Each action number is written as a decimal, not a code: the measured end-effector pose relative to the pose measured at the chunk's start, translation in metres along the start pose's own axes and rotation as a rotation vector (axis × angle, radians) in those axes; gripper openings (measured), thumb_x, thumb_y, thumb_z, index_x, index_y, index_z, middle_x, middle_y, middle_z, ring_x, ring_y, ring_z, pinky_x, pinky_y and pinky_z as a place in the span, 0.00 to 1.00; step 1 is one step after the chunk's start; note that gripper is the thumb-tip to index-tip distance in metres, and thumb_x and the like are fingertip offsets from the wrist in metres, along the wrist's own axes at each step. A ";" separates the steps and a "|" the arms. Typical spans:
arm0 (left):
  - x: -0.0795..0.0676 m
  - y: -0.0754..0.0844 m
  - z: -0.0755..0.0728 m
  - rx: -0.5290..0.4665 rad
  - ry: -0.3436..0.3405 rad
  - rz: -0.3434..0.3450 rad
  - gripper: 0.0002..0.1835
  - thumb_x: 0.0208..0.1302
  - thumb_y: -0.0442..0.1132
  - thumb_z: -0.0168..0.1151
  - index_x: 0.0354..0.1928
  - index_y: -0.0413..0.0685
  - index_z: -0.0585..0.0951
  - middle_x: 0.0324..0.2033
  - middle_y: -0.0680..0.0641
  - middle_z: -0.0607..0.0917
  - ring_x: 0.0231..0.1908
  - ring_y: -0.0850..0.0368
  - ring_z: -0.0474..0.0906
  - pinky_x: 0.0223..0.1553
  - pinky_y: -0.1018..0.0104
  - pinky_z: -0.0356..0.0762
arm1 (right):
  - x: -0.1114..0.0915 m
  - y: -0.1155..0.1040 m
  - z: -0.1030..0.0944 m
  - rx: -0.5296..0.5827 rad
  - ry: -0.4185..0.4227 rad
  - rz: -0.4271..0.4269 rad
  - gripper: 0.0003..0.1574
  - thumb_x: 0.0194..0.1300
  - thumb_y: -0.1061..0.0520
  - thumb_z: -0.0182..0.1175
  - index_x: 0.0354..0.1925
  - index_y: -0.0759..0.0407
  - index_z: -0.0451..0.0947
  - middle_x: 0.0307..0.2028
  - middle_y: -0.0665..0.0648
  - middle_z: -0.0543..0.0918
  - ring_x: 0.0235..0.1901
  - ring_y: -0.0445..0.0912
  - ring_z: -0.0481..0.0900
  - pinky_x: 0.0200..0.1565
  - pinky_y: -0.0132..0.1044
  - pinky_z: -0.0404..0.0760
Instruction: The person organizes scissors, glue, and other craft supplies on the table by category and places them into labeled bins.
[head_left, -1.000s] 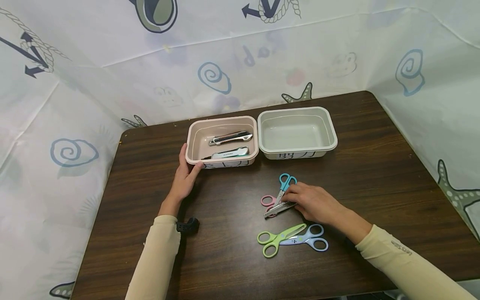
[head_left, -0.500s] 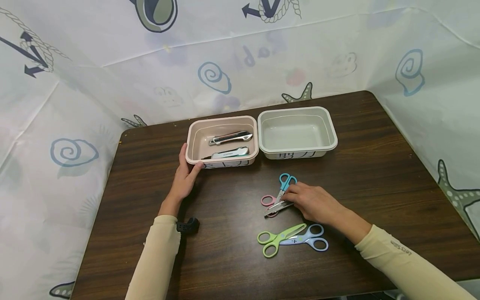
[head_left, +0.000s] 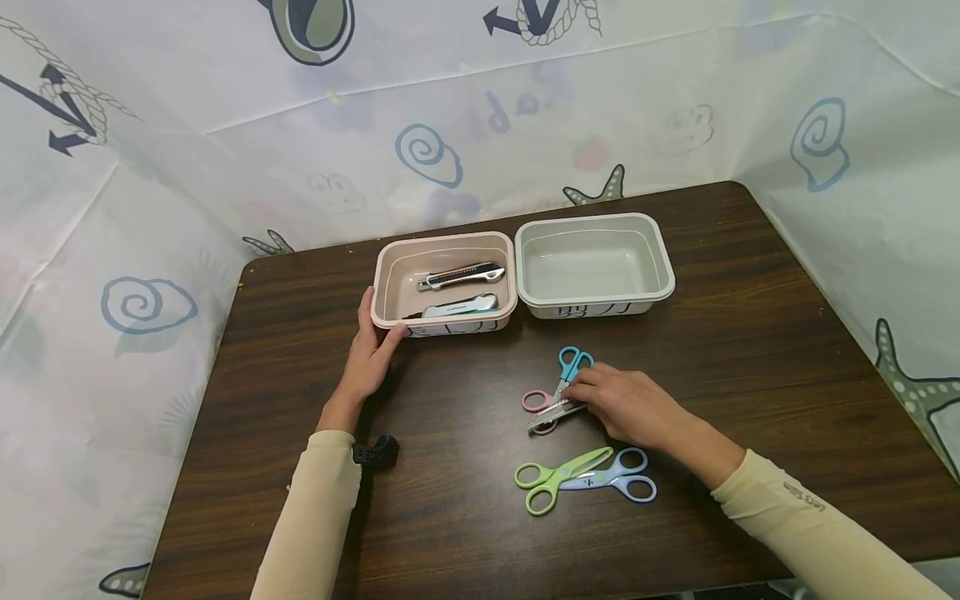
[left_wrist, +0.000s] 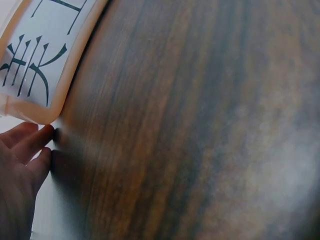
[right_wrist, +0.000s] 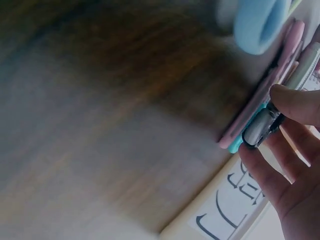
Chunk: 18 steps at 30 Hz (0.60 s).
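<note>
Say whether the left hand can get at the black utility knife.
Probably yes: the left hand holds a corner of the open-topped pink box, and nothing lies over the black utility knife inside.

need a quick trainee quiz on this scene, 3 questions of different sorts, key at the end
1. In the head view, how many pairs of scissors lie on the table?

2. True or false: the right hand holds a silver tool.

3. What does the left hand touch?
A) grey bin
B) pink bin
C) green scissors

Key:
1. Four: green scissors, lavender scissors, blue scissors and pink scissors.
2. True.
3. B, at its near left corner.
</note>
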<state>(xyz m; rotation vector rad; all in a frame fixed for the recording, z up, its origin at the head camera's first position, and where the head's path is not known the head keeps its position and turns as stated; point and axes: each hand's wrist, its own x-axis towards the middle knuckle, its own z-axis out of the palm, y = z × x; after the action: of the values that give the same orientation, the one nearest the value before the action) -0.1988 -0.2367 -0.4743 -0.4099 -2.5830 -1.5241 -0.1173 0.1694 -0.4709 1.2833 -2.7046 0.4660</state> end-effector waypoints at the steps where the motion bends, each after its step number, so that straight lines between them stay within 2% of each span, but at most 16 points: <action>1: 0.000 0.000 0.000 0.000 0.000 -0.001 0.43 0.72 0.35 0.56 0.77 0.45 0.41 0.72 0.32 0.56 0.68 0.34 0.58 0.64 0.41 0.56 | 0.000 0.000 -0.001 -0.002 0.004 -0.001 0.21 0.58 0.67 0.67 0.49 0.51 0.84 0.44 0.48 0.80 0.45 0.44 0.77 0.36 0.40 0.81; 13: 0.001 0.000 0.000 0.002 0.000 -0.006 0.43 0.72 0.35 0.56 0.78 0.46 0.41 0.73 0.33 0.55 0.69 0.34 0.57 0.65 0.40 0.55 | 0.012 -0.006 -0.016 -0.023 0.096 -0.028 0.18 0.60 0.65 0.66 0.48 0.52 0.84 0.43 0.48 0.81 0.45 0.44 0.77 0.37 0.39 0.80; 18: 0.000 0.000 0.000 -0.007 0.001 -0.003 0.43 0.72 0.35 0.56 0.78 0.46 0.41 0.73 0.32 0.55 0.68 0.34 0.58 0.65 0.41 0.56 | 0.018 -0.008 -0.020 -0.019 0.107 -0.028 0.19 0.60 0.65 0.65 0.49 0.53 0.83 0.43 0.49 0.81 0.43 0.44 0.76 0.38 0.39 0.79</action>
<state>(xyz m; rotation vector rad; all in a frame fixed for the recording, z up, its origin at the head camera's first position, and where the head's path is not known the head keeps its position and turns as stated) -0.1989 -0.2364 -0.4742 -0.4057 -2.5792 -1.5343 -0.1235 0.1584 -0.4457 1.2521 -2.5941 0.4895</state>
